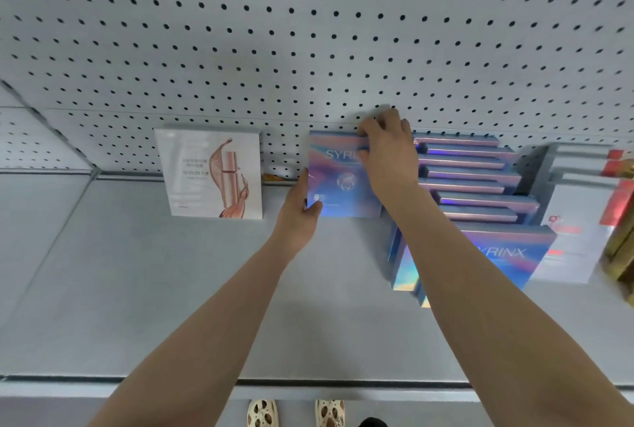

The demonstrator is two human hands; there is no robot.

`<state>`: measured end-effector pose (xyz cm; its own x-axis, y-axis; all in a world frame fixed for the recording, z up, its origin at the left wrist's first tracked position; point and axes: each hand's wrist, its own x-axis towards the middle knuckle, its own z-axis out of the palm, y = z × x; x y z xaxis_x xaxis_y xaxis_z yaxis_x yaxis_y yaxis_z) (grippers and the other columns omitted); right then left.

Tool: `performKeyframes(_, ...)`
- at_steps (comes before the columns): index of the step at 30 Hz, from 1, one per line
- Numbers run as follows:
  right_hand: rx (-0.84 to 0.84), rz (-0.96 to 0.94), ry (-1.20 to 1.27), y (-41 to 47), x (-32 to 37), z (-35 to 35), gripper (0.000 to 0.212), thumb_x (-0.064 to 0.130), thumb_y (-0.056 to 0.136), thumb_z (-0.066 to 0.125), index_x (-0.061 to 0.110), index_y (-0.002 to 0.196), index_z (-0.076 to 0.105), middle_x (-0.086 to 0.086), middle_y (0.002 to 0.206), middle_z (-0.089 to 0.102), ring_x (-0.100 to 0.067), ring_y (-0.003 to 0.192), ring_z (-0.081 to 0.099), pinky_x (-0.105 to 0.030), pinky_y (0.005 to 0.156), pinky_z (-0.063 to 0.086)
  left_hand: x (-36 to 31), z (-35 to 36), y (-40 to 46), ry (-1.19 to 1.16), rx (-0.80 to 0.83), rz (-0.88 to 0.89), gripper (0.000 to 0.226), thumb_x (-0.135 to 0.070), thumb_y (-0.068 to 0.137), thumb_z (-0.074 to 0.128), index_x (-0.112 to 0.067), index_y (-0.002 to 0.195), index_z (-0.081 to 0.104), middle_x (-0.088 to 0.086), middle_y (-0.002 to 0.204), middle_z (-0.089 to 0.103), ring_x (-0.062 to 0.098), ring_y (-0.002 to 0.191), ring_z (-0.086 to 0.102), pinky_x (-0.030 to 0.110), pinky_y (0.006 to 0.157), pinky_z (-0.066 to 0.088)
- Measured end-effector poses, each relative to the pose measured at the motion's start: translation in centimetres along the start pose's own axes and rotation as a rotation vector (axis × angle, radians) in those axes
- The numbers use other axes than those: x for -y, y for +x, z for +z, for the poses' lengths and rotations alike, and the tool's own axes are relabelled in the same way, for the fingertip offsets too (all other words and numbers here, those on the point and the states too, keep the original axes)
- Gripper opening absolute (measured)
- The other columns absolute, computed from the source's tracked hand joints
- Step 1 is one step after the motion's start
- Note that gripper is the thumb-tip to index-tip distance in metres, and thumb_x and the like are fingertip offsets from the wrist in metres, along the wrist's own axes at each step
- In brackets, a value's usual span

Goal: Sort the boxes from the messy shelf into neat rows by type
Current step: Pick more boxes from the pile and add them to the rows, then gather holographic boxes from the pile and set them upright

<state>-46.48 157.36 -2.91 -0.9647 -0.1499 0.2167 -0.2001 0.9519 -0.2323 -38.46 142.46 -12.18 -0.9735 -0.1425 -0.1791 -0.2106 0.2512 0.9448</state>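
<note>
A grey shelf (171, 289) is running across the view, backed by a perforated pegboard wall (308, 32). Both bare arms are reaching forward over it.

The iridescent blue box (338, 183) marked SYRI… is standing upright at the back of the shelf, at about 12 o'clock from the viewer, its face turned outward. The left hand (298, 214) is gripping the box's lower left corner, thumb lying across the front face and the remaining fingers passing behind the left edge. The right hand (387, 152) is grasping the box's upper right corner, fingers curled over the top edge against the pegboard.

At 9 o'clock of this box, apart from it, a white box (212, 173) printed with a rose-gold bottle is standing upright against the back wall. A small orange item (274, 177) is lying between the two at the wall's foot; what it is cannot be told.

At 3 o'clock of the held box, a row of matching blue boxes (477, 176) is standing packed front to back, with only their top edges showing. At 5 o'clock, a further blue box (507, 255) reading …YRINX is leaning at the front of that row, partly hidden behind the right forearm. Further toward 3 o'clock, white boxes with red markings (579, 207) are standing in a group, with a gold-coloured object (622, 255) at the frame's right edge.

At 6 o'clock, below the shelf's front lip, two patterned shoes (295, 413) are showing.
</note>
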Motion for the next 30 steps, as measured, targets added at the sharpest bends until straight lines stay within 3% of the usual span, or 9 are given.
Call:
performKeyframes(3,0.037,-0.040,-0.041,0.0,-0.3,-0.1,0.043,0.002,0.088,0.058,0.015,0.129,0.052,-0.010,0.138,0.041,-0.031,0.120,0.041,-0.042,0.098,0.041,0.1,0.2,0.1,0.019,-0.013,0.014,0.068,-0.002,0.096,0.050,-0.025,0.155,0.024,-0.002,0.154,0.036,0.018,0.138,0.041,0.044,0.116,0.033)
performKeyframes(6,0.062,-0.081,-0.087,-0.3,-0.6,-0.2,0.043,0.012,0.094,0.058,0.014,0.135,0.047,-0.011,0.140,0.041,-0.031,0.123,0.043,-0.042,0.104,0.037,-0.3,0.1,-0.1,0.070,-0.026,0.024,0.064,-0.004,0.097,0.050,-0.021,0.154,0.026,0.002,0.152,0.040,0.020,0.138,0.042,0.044,0.115,0.033)
performKeyframes(9,0.023,-0.124,-0.026,-1.1,-0.5,-0.9,0.039,0.022,0.096,0.056,0.013,0.134,0.051,-0.011,0.141,0.045,-0.033,0.124,0.045,-0.041,0.105,0.034,-0.9,-0.5,-1.1,0.147,-0.080,0.071,0.057,-0.008,0.098,0.052,-0.015,0.151,0.033,0.002,0.147,0.047,0.018,0.130,0.050,0.034,0.110,0.038)
performKeyframes(12,-0.071,-0.189,0.128,-3.0,0.0,-1.5,0.034,0.022,0.095,0.058,0.009,0.127,0.059,-0.013,0.131,0.055,-0.035,0.117,0.050,-0.041,0.099,0.036,-1.4,-2.0,-3.5,0.175,-0.189,0.136,0.044,-0.013,0.098,0.052,-0.017,0.142,0.048,-0.006,0.132,0.059,0.009,0.109,0.059,0.017,0.093,0.041)
performKeyframes(15,-0.100,-0.279,0.241,-6.0,1.3,-1.0,0.030,0.020,0.095,0.059,0.006,0.121,0.062,-0.016,0.122,0.060,-0.038,0.109,0.054,-0.044,0.094,0.042,-1.1,-4.2,-6.8,0.167,-0.293,0.155,0.030,-0.016,0.098,0.054,-0.026,0.125,0.063,-0.012,0.111,0.068,0.004,0.099,0.063,0.019,0.091,0.046)
performKeyframes(22,0.086,-0.337,0.418,-14.8,6.2,3.8,0.029,0.027,0.101,0.051,0.012,0.124,0.061,-0.012,0.122,0.062,-0.031,0.111,0.055,-0.040,0.092,0.042,3.1,-9.9,-17.6,0.199,-0.528,0.072,0.022,-0.019,0.098,0.055,-0.032,0.111,0.068,-0.014,0.098,0.073,0.001,0.094,0.067,0.023,0.087,0.051)
performKeyframes(26,0.233,-0.473,0.427,-19.5,10.9,5.9,0.032,0.031,0.103,0.047,0.015,0.127,0.060,-0.009,0.125,0.062,-0.027,0.111,0.055,-0.037,0.092,0.042,7.1,-13.0,-25.0,0.133,-0.699,-0.052,0.024,-0.021,0.098,0.052,-0.037,0.108,0.066,-0.019,0.095,0.071,-0.003,0.091,0.066,0.017,0.085,0.051)
performKeyframes(30,0.292,-0.603,0.433,-23.5,16.6,7.1,0.031,0.028,0.102,0.048,0.010,0.123,0.064,-0.011,0.117,0.066,-0.030,0.106,0.057,-0.041,0.090,0.046,11.1,-16.7,-30.7,0.050,-0.854,-0.161,0.024,-0.020,0.098,0.052,-0.036,0.108,0.067,-0.018,0.092,0.071,-0.001,0.090,0.067,0.022,0.086,0.051)
